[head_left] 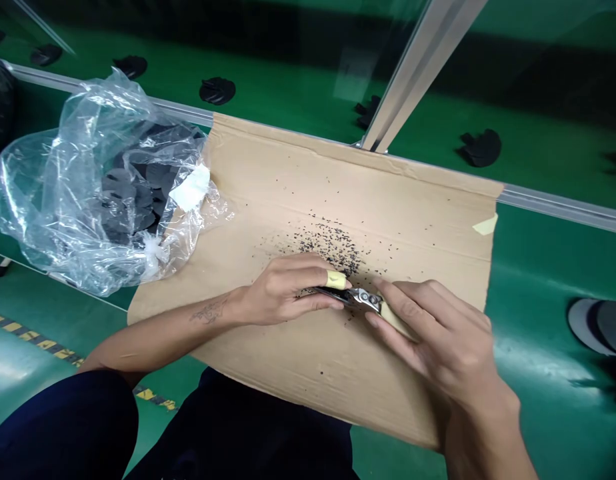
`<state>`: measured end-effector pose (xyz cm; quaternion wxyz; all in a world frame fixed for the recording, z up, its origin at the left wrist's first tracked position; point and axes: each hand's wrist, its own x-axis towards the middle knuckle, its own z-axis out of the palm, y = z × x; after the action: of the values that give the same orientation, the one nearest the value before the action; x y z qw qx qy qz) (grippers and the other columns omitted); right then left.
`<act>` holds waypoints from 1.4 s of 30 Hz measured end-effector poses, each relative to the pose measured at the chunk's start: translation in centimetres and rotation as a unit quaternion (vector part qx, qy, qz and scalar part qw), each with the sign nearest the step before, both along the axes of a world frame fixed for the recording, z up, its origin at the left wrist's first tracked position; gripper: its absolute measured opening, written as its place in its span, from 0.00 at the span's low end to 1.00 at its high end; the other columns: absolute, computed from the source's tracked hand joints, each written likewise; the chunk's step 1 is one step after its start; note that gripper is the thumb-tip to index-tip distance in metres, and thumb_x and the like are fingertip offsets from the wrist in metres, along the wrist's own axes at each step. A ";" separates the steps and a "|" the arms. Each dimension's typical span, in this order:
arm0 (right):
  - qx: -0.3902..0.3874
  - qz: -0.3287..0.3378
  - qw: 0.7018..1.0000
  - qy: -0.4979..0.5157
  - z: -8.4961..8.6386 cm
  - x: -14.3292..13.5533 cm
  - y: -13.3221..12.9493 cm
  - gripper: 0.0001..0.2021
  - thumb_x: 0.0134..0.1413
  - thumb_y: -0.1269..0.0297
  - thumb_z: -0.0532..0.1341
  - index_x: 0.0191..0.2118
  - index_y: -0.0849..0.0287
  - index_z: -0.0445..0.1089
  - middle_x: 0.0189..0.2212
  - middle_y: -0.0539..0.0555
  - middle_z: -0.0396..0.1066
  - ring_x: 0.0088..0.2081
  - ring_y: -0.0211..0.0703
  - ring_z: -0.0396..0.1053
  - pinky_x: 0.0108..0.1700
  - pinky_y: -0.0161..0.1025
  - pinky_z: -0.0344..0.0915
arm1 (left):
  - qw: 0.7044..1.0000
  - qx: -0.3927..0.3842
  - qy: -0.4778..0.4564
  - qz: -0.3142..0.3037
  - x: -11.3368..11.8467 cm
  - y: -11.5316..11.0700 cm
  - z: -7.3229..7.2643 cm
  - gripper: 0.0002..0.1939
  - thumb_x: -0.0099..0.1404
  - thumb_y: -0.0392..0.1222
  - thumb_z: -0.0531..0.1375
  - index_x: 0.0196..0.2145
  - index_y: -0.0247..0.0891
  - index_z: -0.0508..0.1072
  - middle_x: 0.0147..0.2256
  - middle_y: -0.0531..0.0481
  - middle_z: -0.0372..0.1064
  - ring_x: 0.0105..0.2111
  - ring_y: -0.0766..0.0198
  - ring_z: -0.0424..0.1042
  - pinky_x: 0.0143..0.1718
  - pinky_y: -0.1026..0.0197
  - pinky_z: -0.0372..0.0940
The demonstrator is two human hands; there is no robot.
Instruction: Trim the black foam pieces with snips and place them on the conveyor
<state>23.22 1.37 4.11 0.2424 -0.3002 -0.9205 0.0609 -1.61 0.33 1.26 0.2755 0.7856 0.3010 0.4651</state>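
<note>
My left hand [301, 287], with yellow tape on one finger, pinches a thin black piece [333, 293] above the cardboard sheet [268, 347]. My right hand [428, 320] is closed around metal cutters [368, 300], whose handles are mostly hidden in the palm. The jaws of the cutters meet the right edge of the black piece; whether they touch it is hard to tell. Small black scraps [333, 243] lie scattered on the cardboard just beyond both hands.
A clear plastic bag [63, 200] holding dark flat pieces [125, 197] sits at the left. Behind the cardboard run a metal rail [563, 208] and a slanted post [423, 73]. Several black pieces [217, 91] lie on green beyond the rail.
</note>
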 end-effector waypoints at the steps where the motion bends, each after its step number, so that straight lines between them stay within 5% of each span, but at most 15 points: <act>1: 0.012 0.001 1.000 -0.009 0.1 0.0 0.0 0.18 0.58 0.66 0.67 0.54 0.62 0.70 0.36 0.58 0.78 0.31 0.45 0.71 0.33 0.42 0.68 | 1.000 -0.004 0.002 -0.003 0.0 0.0 0.1 0.07 0.69 0.38 0.63 0.43 0.32 0.76 0.35 0.43 0.77 0.35 0.65 0.75 0.36 0.62 0.74; 11: -0.001 -0.006 1.000 -0.006 0.2 -0.1 -0.3 0.16 0.60 0.69 0.65 0.54 0.53 0.71 0.34 0.53 0.79 0.30 0.45 0.74 0.32 0.43 0.69 | 0.999 -0.016 0.011 -0.028 -0.3 0.1 0.1 0.07 0.69 0.38 0.63 0.43 0.32 0.75 0.35 0.42 0.76 0.36 0.64 0.75 0.37 0.60 0.74; 20: -0.184 0.020 0.975 0.126 -0.6 -0.5 -0.2 0.16 0.60 0.71 0.65 0.53 0.55 0.71 0.40 0.56 0.78 0.39 0.45 0.78 0.38 0.41 0.75 | 1.000 -0.003 0.015 -0.016 -0.2 0.2 0.6 0.06 0.69 0.38 0.62 0.41 0.33 0.75 0.35 0.44 0.76 0.36 0.64 0.76 0.37 0.61 0.74; 28: 0.000 -0.071 0.997 0.011 -0.7 -0.7 0.2 0.12 0.59 0.69 0.66 0.49 0.58 0.73 0.33 0.55 0.78 0.31 0.44 0.74 0.33 0.40 0.70 | 0.999 0.012 0.048 0.000 -0.3 0.1 -0.1 0.12 0.68 0.39 0.64 0.47 0.31 0.75 0.36 0.43 0.74 0.34 0.65 0.72 0.34 0.63 0.72; 34: 0.036 -0.085 0.995 -0.023 -0.7 -0.6 0.1 0.11 0.60 0.66 0.64 0.48 0.58 0.74 0.31 0.54 0.77 0.29 0.43 0.72 0.32 0.40 0.68 | 0.998 0.011 0.044 0.039 0.0 0.2 -0.6 0.15 0.69 0.37 0.62 0.52 0.31 0.72 0.39 0.44 0.74 0.37 0.66 0.73 0.37 0.63 0.72; 42: -0.175 -0.133 0.964 0.149 -0.7 -1.4 -0.4 0.15 0.57 0.63 0.67 0.50 0.54 0.72 0.38 0.55 0.77 0.33 0.43 0.73 0.32 0.40 0.70 | 0.998 -0.002 0.024 0.064 -0.1 0.3 -0.6 0.12 0.68 0.42 0.65 0.47 0.36 0.76 0.35 0.48 0.77 0.35 0.65 0.73 0.38 0.60 0.70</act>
<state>21.82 0.99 3.37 0.3260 -0.4453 -0.8009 0.2322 -1.69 0.63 0.67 0.2392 0.7751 0.3584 0.4621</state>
